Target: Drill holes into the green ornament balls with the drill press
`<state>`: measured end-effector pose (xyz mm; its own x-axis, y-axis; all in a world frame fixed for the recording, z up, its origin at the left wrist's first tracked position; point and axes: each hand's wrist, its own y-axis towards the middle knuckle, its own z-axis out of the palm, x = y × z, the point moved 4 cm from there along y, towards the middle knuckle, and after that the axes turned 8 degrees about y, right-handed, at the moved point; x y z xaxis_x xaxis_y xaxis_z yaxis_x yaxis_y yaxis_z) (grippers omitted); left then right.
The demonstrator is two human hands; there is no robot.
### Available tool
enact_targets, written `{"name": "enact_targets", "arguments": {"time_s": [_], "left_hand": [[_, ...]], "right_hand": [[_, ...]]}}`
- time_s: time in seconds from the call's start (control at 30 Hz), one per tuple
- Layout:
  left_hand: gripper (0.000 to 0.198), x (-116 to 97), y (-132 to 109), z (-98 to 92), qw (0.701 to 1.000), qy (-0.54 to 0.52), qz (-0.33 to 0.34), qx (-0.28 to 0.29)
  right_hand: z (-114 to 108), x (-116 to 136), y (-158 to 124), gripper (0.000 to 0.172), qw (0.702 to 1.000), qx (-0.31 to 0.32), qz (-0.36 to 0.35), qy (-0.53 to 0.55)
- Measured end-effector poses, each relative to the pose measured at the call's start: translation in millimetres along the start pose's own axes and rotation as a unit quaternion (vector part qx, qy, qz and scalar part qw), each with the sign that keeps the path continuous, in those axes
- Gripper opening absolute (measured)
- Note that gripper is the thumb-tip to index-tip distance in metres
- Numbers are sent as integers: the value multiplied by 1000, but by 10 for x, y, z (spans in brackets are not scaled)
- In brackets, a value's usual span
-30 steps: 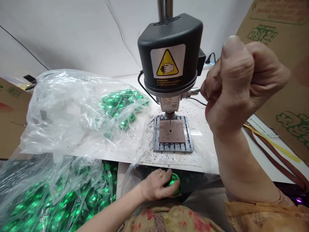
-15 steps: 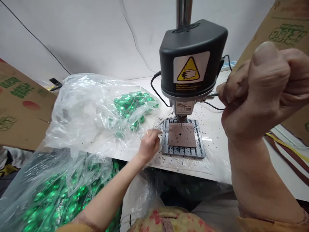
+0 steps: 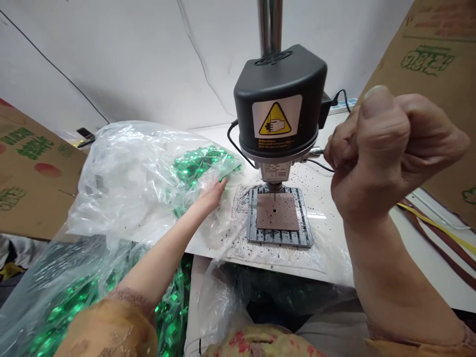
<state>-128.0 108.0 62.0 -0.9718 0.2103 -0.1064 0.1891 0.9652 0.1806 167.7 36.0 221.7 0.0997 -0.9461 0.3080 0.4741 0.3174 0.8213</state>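
Note:
My right hand (image 3: pixel 390 153) is raised at the right, its fingers wrapped round the feed handle (image 3: pixel 316 152) of a small black drill press (image 3: pixel 280 94). Most of that handle is hidden by the hand. My left hand (image 3: pixel 213 194) reaches to the near side of a pile of shiny green faceted pieces (image 3: pixel 203 161) in a clear plastic bag. Its fingers look stretched out at the pile, though some are hidden. Under the drill bit lies a brown square plate (image 3: pixel 284 218) with a dark hole, on the slotted grey base (image 3: pixel 305 233).
The clear plastic bag (image 3: pixel 111 163) spreads across the left of the white table (image 3: pixel 330 238). More green pieces (image 3: pixel 74 317) fill a bag below the table edge. Dark shavings surround the base. Cardboard boxes stand at left (image 3: pixel 37 178) and right (image 3: pixel 416 44); cords run behind the drill.
My left hand has moved from beside the drill base leftward and away from me to the green pieces, its fingers going from curled to stretched. My right hand stays on the handle. The view has shifted slightly.

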Motion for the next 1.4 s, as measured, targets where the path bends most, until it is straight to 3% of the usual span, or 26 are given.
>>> {"name": "enact_targets", "arguments": {"time_s": [0.07,0.13,0.2,0.3,0.43,0.53,0.6,0.67,0.77,0.97,1.13,1.4], "left_hand": [[45,-203,-93,-94,997,-55,48,-8],[50,-435,-234,-155,980,-187,70,-28],[51,-636,-378,-130,921,-386,44,-22],[52,-867,-524,37,801,-597,-23,37],[61,-994,-545,202,705,-700,-96,68],[55,-1007,-497,254,630,-759,-149,64],[49,-993,-463,269,609,-773,-173,41],[45,-972,-437,284,625,-760,-181,13],[47,-959,-405,323,682,-712,-163,-22],[56,-1021,-344,470,767,-635,-91,-30],[60,-1104,-334,529,794,-606,-39,-21],[56,-1187,-346,510,837,-545,25,-31]], "right_hand": [[3,-1,-2,47,1000,7,2,9],[3,-6,-7,49,1000,9,2,14],[3,-8,-12,49,1000,8,1,15],[3,-3,-12,47,1000,9,7,10],[-3,19,-13,46,1000,23,15,-7],[-18,20,-30,49,999,27,26,-33],[-30,11,-45,50,998,23,36,-46],[-39,-1,-59,51,998,17,47,-47],[-41,-22,-71,52,997,11,64,-41],[-31,-25,-64,50,996,25,23,-87],[-44,-38,-73,49,992,33,29,-117],[-38,-20,-60,52,997,19,36,-64]]}}
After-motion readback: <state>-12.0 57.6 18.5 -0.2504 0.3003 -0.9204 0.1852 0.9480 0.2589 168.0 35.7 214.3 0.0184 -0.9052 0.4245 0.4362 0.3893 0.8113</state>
